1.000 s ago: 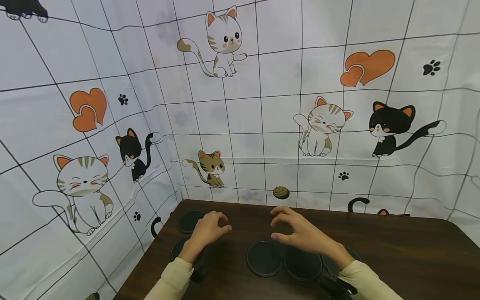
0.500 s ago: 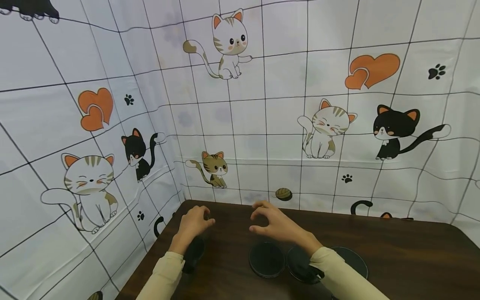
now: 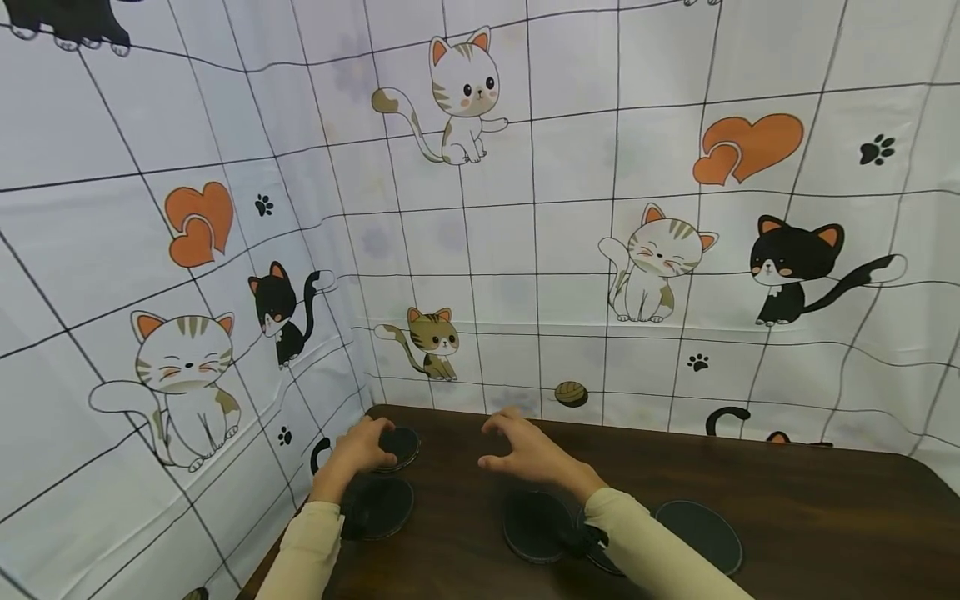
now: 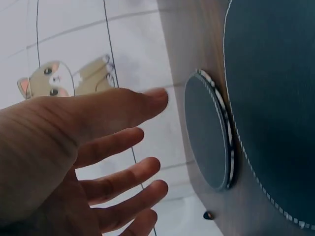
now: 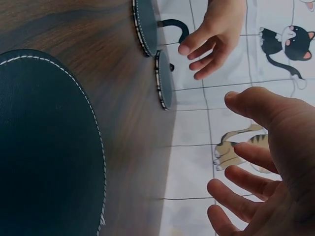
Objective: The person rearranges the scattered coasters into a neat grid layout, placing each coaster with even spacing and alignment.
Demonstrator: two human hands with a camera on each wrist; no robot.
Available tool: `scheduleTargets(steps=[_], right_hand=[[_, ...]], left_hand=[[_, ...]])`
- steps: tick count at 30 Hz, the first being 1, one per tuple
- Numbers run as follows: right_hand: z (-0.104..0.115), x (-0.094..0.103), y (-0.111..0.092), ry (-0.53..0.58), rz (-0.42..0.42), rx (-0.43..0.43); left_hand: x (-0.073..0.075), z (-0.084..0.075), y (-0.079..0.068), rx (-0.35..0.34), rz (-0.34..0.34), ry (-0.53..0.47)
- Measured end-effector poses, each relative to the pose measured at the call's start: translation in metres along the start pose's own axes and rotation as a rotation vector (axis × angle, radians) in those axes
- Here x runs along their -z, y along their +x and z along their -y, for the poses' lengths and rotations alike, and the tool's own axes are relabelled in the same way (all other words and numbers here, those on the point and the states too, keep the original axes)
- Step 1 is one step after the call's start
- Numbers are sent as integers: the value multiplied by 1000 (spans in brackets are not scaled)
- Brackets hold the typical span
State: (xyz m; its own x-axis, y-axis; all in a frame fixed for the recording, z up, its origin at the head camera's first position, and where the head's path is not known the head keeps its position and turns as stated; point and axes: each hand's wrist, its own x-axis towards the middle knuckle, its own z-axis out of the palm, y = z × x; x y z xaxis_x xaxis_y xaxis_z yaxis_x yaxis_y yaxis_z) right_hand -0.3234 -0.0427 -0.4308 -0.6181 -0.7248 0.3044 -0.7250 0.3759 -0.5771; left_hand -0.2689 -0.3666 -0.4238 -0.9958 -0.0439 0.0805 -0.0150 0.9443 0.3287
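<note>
A white backdrop [image 3: 570, 233], ruled with dark grid lines and printed with cats, hearts and paw marks, fills the head view from about 7 o'clock, over 12, round to 4 o'clock. The dark wooden tabletop [image 3: 810, 517] spreads across 6 o'clock. Two cream sleeves reach over it: the left sleeve [image 3: 300, 550] up from 7 o'clock, the right sleeve [image 3: 652, 542] up from 5 o'clock, slanting toward 10.

The right hand [image 3: 532, 450] hovers above the tabletop, its fingers loosely bent, the thumb apart, gripping nothing. At 9 o'clock from it is the left hand [image 3: 356, 454], its fingers likewise bent, spread and holding nothing.

Dark flat discs with pale stitched rims lie about. The right disc [image 3: 701, 536] is at 4 o'clock from the right hand, the middle disc [image 3: 534, 525] at 6, and a half-hidden disc [image 3: 603, 561] shows between these two. The near-left disc [image 3: 384, 507] sits at 5 o'clock from the left hand; the smaller-looking far-left disc [image 3: 405, 448] is at 3, just beside the hand.
</note>
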Motion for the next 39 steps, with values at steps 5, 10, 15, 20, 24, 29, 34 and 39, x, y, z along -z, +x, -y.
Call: scheduleTargets(steps=[5, 10, 15, 20, 24, 29, 34, 39], right_hand=[[-2, -10, 6, 1, 28, -26], [-4, -18, 10, 18, 32, -38], [-12, -26, 12, 32, 45, -73], [-18, -34, 14, 23, 50, -97], [-21, -36, 15, 37, 33, -111], [-20, -33, 16, 61, 8, -126], [-21, -34, 16, 59, 8, -129], [-25, -39, 13, 63, 26, -135]], left_hand=[[5, 10, -2, 21, 52, 26], [5, 17, 0, 48, 80, 35], [2, 19, 1, 70, 97, 21], [-4, 24, 0, 111, 95, 41], [-7, 28, 0, 142, 75, 64], [-10, 33, -1, 169, 72, 104], [-13, 36, 1, 166, 86, 119], [-16, 34, 2, 160, 100, 121]])
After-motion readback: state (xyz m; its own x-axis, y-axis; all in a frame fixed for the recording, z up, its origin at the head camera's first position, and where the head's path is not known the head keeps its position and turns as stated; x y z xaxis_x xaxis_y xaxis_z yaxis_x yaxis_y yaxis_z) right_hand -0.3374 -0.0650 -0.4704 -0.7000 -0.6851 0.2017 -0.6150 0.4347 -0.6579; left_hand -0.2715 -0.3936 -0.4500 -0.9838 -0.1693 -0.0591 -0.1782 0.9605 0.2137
